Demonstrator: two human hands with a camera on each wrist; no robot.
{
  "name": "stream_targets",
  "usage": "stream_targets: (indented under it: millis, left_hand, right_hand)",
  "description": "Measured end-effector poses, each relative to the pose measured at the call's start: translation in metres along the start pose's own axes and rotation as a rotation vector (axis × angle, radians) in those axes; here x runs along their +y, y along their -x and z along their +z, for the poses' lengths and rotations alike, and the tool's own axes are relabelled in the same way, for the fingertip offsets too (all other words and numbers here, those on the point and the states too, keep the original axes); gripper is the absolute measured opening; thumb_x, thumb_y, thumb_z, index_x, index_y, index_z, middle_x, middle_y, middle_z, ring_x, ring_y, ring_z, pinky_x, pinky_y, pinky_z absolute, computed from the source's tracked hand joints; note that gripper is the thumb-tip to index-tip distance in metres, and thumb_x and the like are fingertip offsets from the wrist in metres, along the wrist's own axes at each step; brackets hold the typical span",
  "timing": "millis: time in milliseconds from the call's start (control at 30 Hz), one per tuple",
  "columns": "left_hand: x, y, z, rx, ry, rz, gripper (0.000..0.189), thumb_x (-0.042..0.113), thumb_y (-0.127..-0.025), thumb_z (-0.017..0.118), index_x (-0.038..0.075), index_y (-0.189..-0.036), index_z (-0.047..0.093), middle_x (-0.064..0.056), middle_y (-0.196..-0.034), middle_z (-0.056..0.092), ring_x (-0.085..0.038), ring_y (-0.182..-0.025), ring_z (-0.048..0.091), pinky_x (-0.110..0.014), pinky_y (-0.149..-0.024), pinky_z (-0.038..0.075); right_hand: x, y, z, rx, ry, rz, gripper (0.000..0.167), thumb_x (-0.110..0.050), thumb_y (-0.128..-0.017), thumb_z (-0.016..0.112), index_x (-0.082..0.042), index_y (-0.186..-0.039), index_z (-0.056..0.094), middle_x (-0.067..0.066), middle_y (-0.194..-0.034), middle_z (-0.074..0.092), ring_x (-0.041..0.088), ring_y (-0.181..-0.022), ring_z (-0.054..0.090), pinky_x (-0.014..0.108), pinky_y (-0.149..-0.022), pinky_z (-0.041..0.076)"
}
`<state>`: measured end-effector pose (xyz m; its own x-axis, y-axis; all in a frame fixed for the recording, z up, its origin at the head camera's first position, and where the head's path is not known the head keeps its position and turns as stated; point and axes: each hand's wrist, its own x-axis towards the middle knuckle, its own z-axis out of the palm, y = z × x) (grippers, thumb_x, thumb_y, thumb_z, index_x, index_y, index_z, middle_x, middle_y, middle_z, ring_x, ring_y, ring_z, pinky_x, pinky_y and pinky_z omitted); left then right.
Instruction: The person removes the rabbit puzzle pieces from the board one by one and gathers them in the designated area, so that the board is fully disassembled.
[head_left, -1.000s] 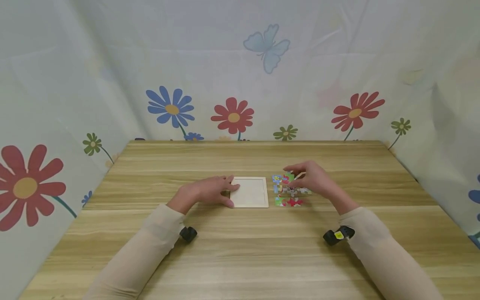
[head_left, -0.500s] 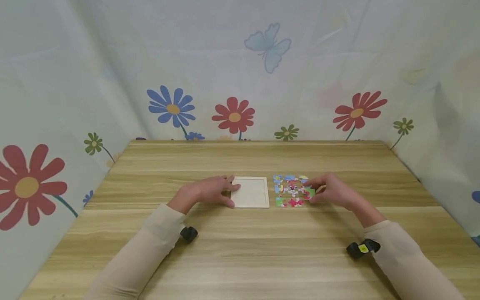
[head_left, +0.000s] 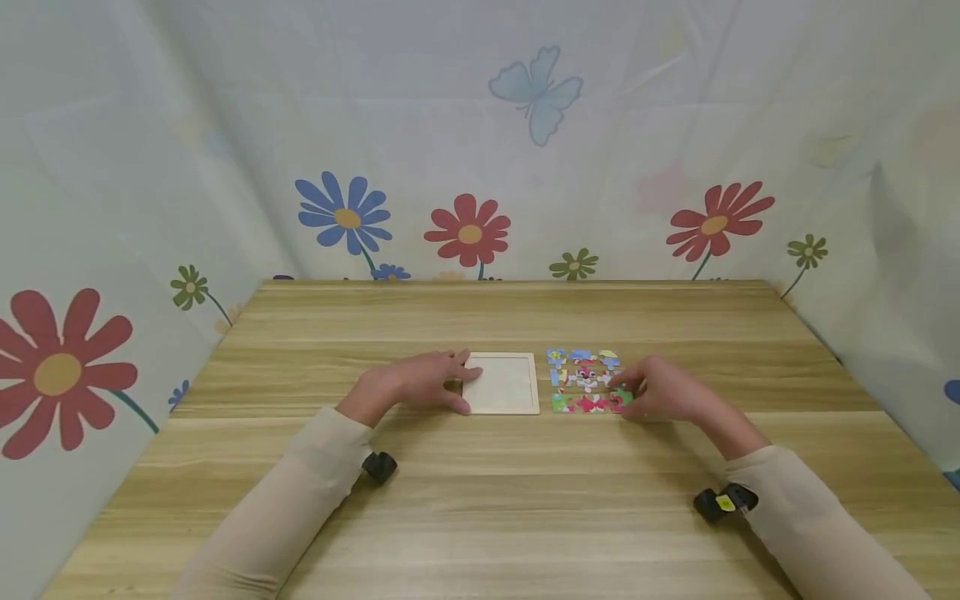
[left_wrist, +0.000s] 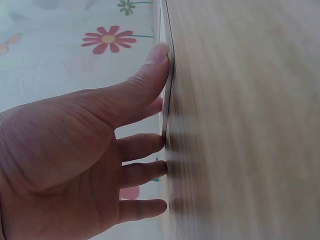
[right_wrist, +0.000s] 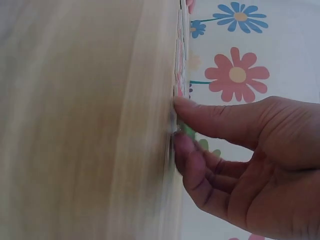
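Note:
A pale wooden puzzle tray (head_left: 537, 383) with a raised rim lies flat at mid-table. My left hand (head_left: 420, 382) rests at its left edge; in the left wrist view the thumb (left_wrist: 156, 62) touches the edge and the other fingers extend to the tabletop. Right of the tray, several colourful jigsaw pieces (head_left: 587, 379) lie in rows, small gaps between some. My right hand (head_left: 663, 390) pinches a green jigsaw piece (head_left: 622, 398) at the lower right corner of these rows. In the right wrist view, thumb and fingers partly hide the green piece (right_wrist: 188, 131).
The wood-grain table (head_left: 480, 500) carries the tray and pieces. A white cloth (head_left: 375, 100) printed with flowers and a butterfly hangs behind and at both sides. Black cameras are strapped at both wrists, over beige sleeves.
My right hand has moved from the upper row of pieces to the lower right corner, bringing the green piece down into the bottom row. The left hand stays on the tray's edge.

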<state>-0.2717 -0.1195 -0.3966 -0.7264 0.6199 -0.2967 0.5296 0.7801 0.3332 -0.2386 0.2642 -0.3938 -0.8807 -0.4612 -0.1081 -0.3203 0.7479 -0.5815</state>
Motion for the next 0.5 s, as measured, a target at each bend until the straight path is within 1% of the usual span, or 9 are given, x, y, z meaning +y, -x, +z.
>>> stream_targets:
  millis: [100, 267, 500]
  left_hand:
    - [0.0001, -0.0004, 0.0001, 0.001, -0.001, 0.0, 0.074, 0.044, -0.089, 0.073, 0.021, -0.153, 0.042, -0.011, -0.163, 0.025, -0.031, -0.149, 0.024, -0.044, -0.118, 0.026]
    - [-0.0002, -0.0012, 0.0002, -0.002, -0.003, -0.002, 0.075, 0.044, -0.089, 0.073, 0.021, -0.153, 0.042, -0.01, -0.163, 0.024, -0.03, -0.149, 0.024, -0.043, -0.118, 0.026]
    - [0.0007, -0.0003, 0.0, 0.006, 0.009, -0.004, 0.075, 0.044, -0.089, 0.073, 0.021, -0.153, 0.042, -0.01, -0.163, 0.025, -0.031, -0.149, 0.023, -0.044, -0.118, 0.025]
  right_hand:
    - [-0.0035, 0.0003, 0.0008, 0.004, 0.027, 0.004, 0.032, -0.001, -0.077, 0.081, -0.002, -0.108, 0.076, 0.007, -0.088, 0.067, 0.021, -0.08, 0.06, 0.033, -0.066, 0.051]
    - [-0.0078, 0.001, 0.0021, 0.006, 0.038, 0.001, 0.032, 0.0, -0.076, 0.081, 0.0, -0.107, 0.076, 0.008, -0.089, 0.07, 0.021, -0.08, 0.06, 0.032, -0.064, 0.05]
    - [-0.0074, -0.0003, 0.0029, 0.009, 0.038, 0.018, 0.03, -0.002, -0.078, 0.082, 0.0, -0.108, 0.076, 0.009, -0.092, 0.07, 0.023, -0.084, 0.062, 0.034, -0.069, 0.053]
